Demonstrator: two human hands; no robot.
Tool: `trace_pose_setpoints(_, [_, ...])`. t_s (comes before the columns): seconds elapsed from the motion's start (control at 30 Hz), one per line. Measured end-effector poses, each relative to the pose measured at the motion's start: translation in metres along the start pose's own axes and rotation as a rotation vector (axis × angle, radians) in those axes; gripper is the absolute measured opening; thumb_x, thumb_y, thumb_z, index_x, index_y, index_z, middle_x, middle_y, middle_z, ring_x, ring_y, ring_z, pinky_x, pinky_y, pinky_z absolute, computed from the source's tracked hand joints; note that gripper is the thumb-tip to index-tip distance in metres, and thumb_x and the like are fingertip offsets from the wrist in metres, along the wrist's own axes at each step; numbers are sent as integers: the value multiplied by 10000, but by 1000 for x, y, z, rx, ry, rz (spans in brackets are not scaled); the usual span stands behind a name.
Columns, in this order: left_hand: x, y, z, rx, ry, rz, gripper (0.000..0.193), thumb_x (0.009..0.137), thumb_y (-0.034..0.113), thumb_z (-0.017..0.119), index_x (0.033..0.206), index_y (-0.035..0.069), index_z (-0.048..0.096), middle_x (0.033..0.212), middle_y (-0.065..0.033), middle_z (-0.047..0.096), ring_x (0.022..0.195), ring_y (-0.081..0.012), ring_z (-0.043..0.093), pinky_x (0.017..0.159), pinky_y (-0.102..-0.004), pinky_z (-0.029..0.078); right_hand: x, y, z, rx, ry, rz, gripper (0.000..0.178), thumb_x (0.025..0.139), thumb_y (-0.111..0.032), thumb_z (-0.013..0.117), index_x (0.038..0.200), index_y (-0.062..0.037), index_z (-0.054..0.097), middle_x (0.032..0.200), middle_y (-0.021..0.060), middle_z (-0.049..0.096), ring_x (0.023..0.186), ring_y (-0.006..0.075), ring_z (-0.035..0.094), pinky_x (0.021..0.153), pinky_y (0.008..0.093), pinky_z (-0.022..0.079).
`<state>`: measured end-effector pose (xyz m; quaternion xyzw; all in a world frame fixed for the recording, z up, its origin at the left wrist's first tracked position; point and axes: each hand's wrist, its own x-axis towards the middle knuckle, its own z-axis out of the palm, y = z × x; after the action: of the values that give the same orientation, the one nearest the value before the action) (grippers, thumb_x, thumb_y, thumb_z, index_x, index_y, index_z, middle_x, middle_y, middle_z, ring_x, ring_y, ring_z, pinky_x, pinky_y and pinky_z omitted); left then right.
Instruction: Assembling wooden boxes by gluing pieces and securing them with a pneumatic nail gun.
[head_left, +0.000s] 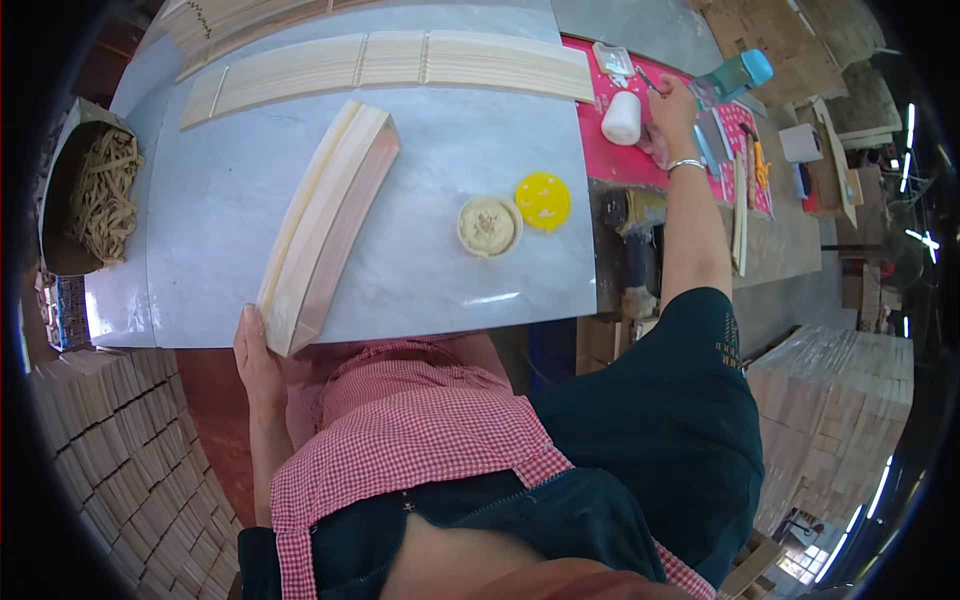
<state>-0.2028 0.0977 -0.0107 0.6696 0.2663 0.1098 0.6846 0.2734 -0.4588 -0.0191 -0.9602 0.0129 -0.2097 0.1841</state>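
On the pale tabletop (420, 280) lies a stack of long wooden strips (330, 220), its near end over the front edge. My left hand (258, 358) grips that near end, thumb along its side. My right hand (672, 112) is stretched out to the far right over a pink mat (605, 165). Its fingers are closed around a thin dark thing, too small to name. Beside that hand lies a white roll (622, 120). A round tub of cream-coloured paste (489, 226) stands open in the middle, with its yellow lid (543, 201) beside it.
More grooved wooden strips (390, 62) lie along the table's far side. A clear bottle with a blue cap (735, 78), a small white tray (612, 60) and orange-handled tools (760, 165) are at the right. A box of wood shavings (105, 195) stands left. Wood stacks (130, 450) flank me.
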Motion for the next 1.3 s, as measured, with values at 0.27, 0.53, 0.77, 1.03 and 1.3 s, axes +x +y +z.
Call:
trace_pose_setpoints(0.27, [-8, 5, 6, 28, 163, -165, 507, 1094, 298, 474, 1404, -102, 501, 1369, -177, 561, 1225, -217, 542, 1052, -314, 437, 65, 65, 80, -230, -150, -170, 411, 800, -218, 694, 1180, -62, 704, 1071, 177, 743, 1015, 385, 692, 881, 456, 552])
trace_pose_setpoints(0.53, [-12, 26, 26, 87, 288, -160, 523, 1069, 286, 529, 1426, -95, 493, 1396, -178, 566, 1207, -197, 573, 1038, -298, 452, -34, -89, -28, 321, -160, -250, 407, 884, -290, 737, 1185, -21, 690, 968, 111, 757, 862, 222, 705, 774, 333, 557])
trace_pose_setpoints(0.77, [1, 20, 24, 157, 201, -15, 397, 1086, 302, 474, 1166, -48, 645, 1137, -65, 641, 1008, -138, 551, 943, -277, 438, -222, -198, -78, 141, -576, -566, 667, 831, -298, 818, 1399, -47, 575, 1243, 130, 665, 1086, 264, 600, 960, 361, 486])
trace_pose_setpoints(1.03, [-6, 27, 44, 21, 111, 12, 401, 1091, 351, 461, 1121, 3, 658, 1049, -40, 633, 968, -121, 531, 920, -257, 411, -219, -176, -80, 347, -410, -445, 737, 789, -347, 828, 1381, 2, 562, 1252, 183, 661, 1104, 340, 617, 972, 402, 495])
trace_pose_setpoints(1.3, [1, 20, 37, -27, -6, 54, 397, 1093, 356, 458, 1088, 14, 657, 982, -31, 620, 908, -94, 512, 856, -235, 409, -218, -139, -57, -42, -517, -496, 663, 788, -258, 798, 1352, 14, 578, 1286, 188, 635, 1133, 347, 611, 1004, 404, 489])
